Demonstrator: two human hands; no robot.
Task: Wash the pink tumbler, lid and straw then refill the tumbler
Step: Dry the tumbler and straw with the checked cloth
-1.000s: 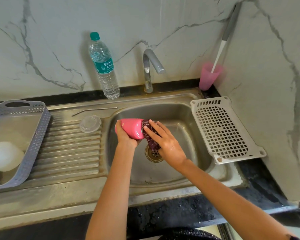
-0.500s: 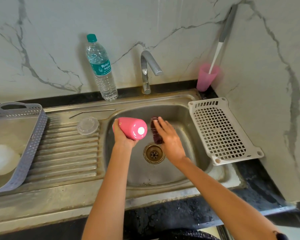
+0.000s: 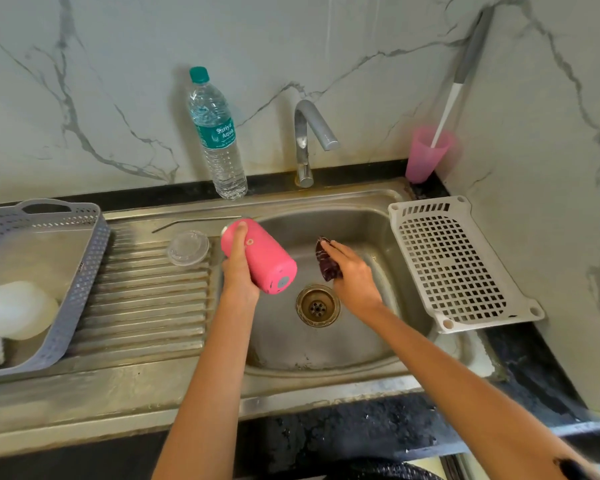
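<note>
My left hand [image 3: 239,271] grips the pink tumbler [image 3: 262,259], which lies tilted over the left edge of the steel sink [image 3: 361,348], its base turned toward me. To its right, apart from the tumbler, my right hand [image 3: 352,271] holds a dark maroon scrubbing cloth [image 3: 326,261] over the basin. The clear round lid [image 3: 187,247] rests on the ribbed drainboard [image 3: 142,306]. A thin metal straw [image 3: 196,221] lies along the drainboard's back edge.
A tap [image 3: 309,140] stands behind the basin, with no water running. A water bottle [image 3: 219,140] stands to its left. A pink cup [image 3: 426,154] with a brush sits in the corner. A white perforated tray [image 3: 458,265] lies right; a grey basket [image 3: 80,282] left.
The cloth came out of the tumbler's mouth and my right hand moved right. My left hand turned the tumbler, whose base now faces me, and carried it left.
</note>
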